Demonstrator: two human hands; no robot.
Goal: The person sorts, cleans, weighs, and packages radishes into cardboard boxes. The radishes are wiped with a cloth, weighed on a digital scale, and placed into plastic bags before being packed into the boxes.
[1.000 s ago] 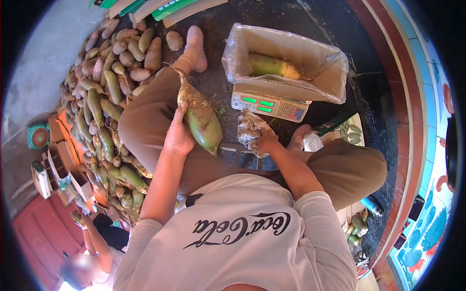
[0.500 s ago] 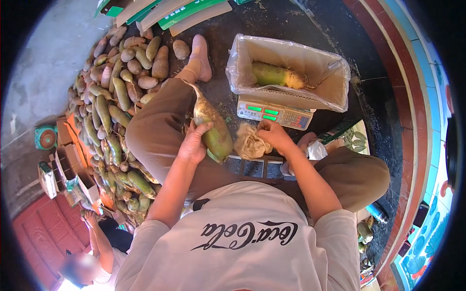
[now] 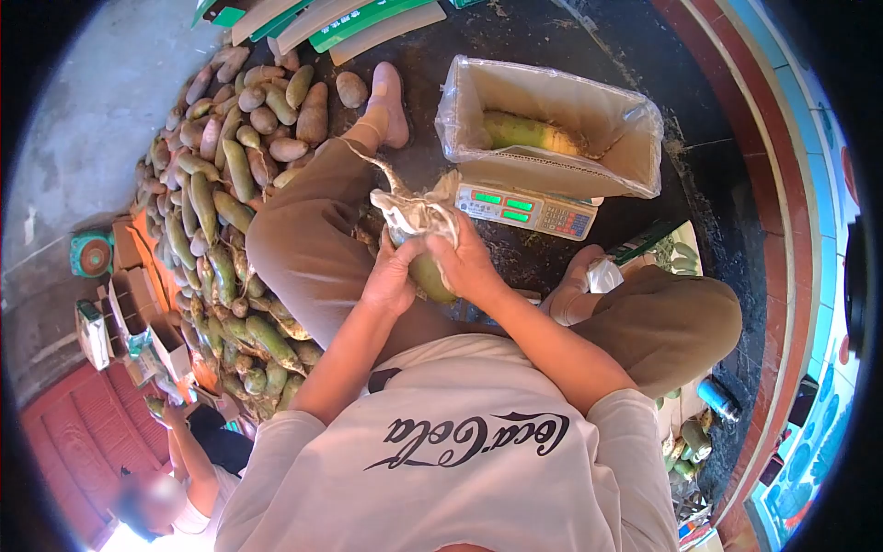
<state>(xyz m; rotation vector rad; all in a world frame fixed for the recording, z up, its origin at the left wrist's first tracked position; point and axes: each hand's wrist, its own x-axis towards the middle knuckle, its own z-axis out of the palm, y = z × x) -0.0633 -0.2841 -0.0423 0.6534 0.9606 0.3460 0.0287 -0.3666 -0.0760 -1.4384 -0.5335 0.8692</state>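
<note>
A green radish (image 3: 430,278) with a long thin root pointing up and away is held above my lap. My left hand (image 3: 391,279) is closed around its left side. Wrapped over the upper part of the radish is a crumpled pale cloth (image 3: 418,216), which my right hand (image 3: 467,265) grips and presses against it. The cloth and fingers hide much of the radish. Beyond my hands, another green radish (image 3: 529,134) lies in a plastic-lined cardboard box (image 3: 552,177). That box rests on a digital scale (image 3: 529,212) with lit green displays.
A large heap of radishes (image 3: 235,170) spreads along my left side. Flat green-and-white cartons (image 3: 368,28) lie at the top. At the lower left, another person (image 3: 198,478) holds a radish. A blue bottle (image 3: 717,398) and more radishes (image 3: 694,440) are at my right.
My right hand has brought the cloth leftward onto the radish, and the cloth now wraps its upper part. Both hands have come together. The view has shifted slightly.
</note>
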